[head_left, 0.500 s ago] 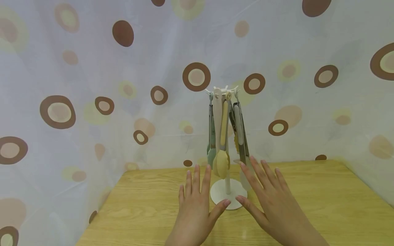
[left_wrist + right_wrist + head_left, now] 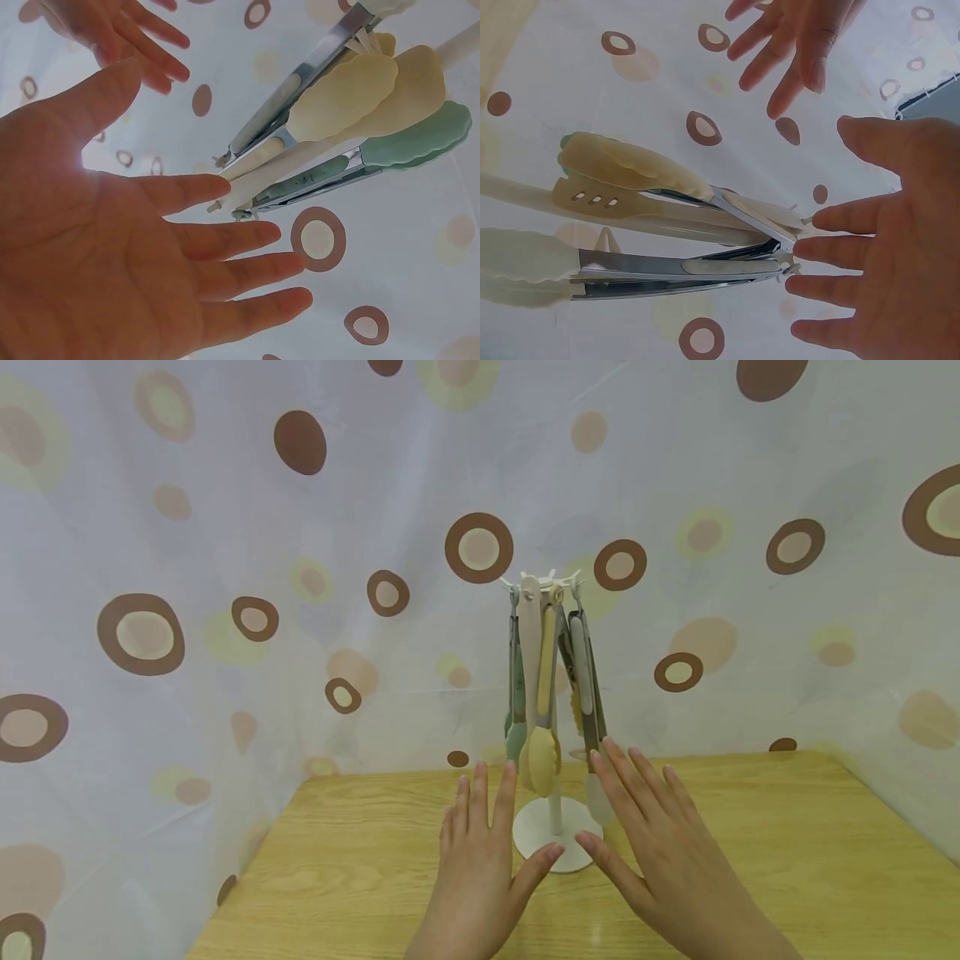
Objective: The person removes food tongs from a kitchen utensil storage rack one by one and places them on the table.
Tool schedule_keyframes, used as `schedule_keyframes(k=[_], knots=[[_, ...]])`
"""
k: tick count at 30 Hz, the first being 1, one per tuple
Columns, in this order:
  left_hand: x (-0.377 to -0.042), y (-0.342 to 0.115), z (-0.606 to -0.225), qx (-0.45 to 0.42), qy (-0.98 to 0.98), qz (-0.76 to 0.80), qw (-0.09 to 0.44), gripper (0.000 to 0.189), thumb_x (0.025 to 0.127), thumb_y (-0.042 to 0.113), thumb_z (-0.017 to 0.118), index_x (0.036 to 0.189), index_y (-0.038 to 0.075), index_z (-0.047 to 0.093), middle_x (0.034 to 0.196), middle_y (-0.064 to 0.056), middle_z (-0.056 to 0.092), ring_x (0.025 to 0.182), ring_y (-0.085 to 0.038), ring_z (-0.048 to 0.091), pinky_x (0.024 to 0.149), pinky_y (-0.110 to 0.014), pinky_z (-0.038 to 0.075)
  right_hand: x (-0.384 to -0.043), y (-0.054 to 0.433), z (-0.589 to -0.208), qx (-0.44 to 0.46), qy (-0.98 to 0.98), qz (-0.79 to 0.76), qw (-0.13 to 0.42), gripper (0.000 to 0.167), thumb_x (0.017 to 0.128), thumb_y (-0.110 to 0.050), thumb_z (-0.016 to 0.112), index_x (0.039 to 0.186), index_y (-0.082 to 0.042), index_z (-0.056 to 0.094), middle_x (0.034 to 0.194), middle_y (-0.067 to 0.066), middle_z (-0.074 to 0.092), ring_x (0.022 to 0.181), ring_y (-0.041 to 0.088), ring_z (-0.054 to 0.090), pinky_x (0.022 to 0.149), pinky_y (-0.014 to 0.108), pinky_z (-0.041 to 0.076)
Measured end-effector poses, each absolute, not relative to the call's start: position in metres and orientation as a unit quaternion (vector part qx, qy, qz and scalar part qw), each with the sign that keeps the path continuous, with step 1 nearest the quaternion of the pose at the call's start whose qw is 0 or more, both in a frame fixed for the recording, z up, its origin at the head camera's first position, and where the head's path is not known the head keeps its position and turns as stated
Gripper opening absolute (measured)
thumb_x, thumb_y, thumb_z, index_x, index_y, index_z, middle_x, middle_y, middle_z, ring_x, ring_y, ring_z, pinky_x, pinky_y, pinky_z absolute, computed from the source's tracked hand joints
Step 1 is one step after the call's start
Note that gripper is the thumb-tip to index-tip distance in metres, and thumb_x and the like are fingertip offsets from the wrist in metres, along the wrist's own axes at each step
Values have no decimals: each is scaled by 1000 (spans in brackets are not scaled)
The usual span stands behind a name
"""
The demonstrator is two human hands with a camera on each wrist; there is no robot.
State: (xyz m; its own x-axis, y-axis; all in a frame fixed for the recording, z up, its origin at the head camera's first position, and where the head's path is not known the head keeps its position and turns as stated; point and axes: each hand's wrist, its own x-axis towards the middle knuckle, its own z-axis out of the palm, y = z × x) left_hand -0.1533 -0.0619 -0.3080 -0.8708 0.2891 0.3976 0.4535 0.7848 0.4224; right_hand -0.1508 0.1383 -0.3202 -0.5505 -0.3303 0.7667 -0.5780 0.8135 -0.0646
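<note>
A white utensil stand (image 2: 531, 833) holds several hanging kitchen tools. Yellow-headed tongs (image 2: 542, 762) hang at its front, green tongs (image 2: 515, 739) at its left and pale grey tongs (image 2: 582, 664) at its right. Beside the yellow pair, the left wrist view shows a cream spatula (image 2: 424, 82). A slotted turner (image 2: 630, 202) appears in the right wrist view. In front of the stand and to its left, my left hand (image 2: 474, 872) is held with straight fingers, holding nothing. My right hand (image 2: 671, 856), likewise bare with fingers extended, overlaps the grey tongs' lower end in the head view.
The stand rests on a light wooden table (image 2: 337, 860). Behind and at both sides hangs a white curtain (image 2: 360, 493) with brown, pink and yellow spots. The table's back edge meets the curtain just behind the stand.
The right hand's fingers have drawn slightly closer together, with its index finger shifting a little right. The left little finger has moved nearer its neighbour. The stand and tools are unmoved.
</note>
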Motion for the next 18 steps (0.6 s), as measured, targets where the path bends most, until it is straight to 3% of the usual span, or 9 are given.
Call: schedule_keyframes(k=[18], knots=[[-154, -57, -308, -221, -919, -247, 211, 80, 95, 48, 54, 153, 5, 18, 151, -23, 26, 139, -42, 24, 106, -58, 28, -153, 137, -317, 283, -846, 167, 420, 68, 102, -51, 31, 147, 1, 34, 151, 17, 35, 142, 27, 25, 117, 32, 3]])
